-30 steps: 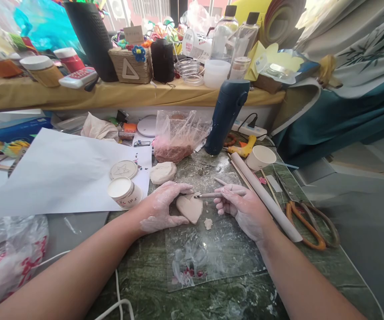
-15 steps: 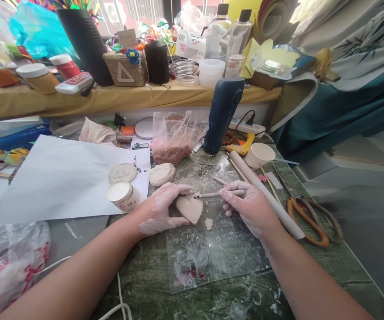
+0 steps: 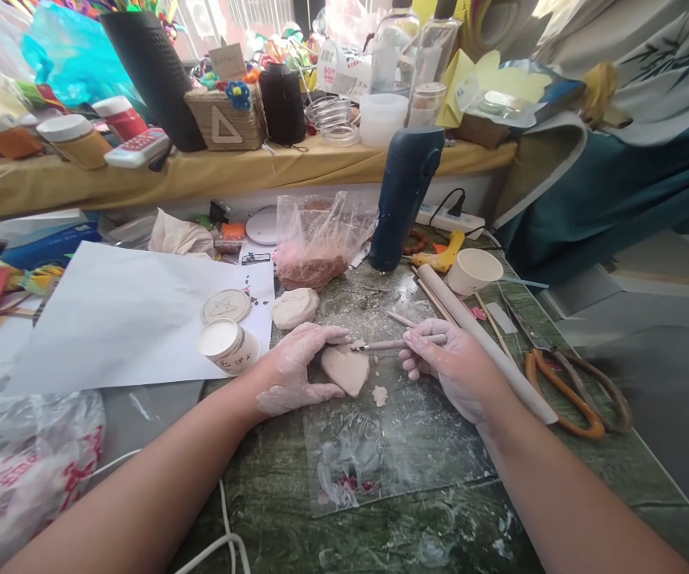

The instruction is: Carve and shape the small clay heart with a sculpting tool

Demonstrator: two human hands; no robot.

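Observation:
A pale, roughly heart-shaped piece of clay (image 3: 345, 370) lies on a clear plastic sheet (image 3: 404, 470) dusted with white. My left hand (image 3: 297, 368), smeared with clay, holds its left side between thumb and fingers. In my right hand (image 3: 440, 363) is a slim clay modelling tool (image 3: 383, 345), its dark metal tip at the clay's top edge. A second thin stick (image 3: 400, 318) shows behind the right fingers; whether they hold it I cannot tell. Clay scraps (image 3: 379, 395) lie right of the piece. Behind the left hand sits a white lump of clay (image 3: 295, 308).
Left are a paper cup (image 3: 229, 346), a star-marked disc (image 3: 226, 305) and white paper (image 3: 129, 319). A rolling pin (image 3: 488, 343), scissors (image 3: 565, 391), another cup (image 3: 474, 271) and a glue gun (image 3: 442, 255) lie right. Behind stand a dark blue flask (image 3: 405, 199) and bagged reddish clay (image 3: 314, 259).
The camera view has shifted slightly. Both hands keep nearly the same pose, and the tool's tip stays at the top edge of the clay piece.

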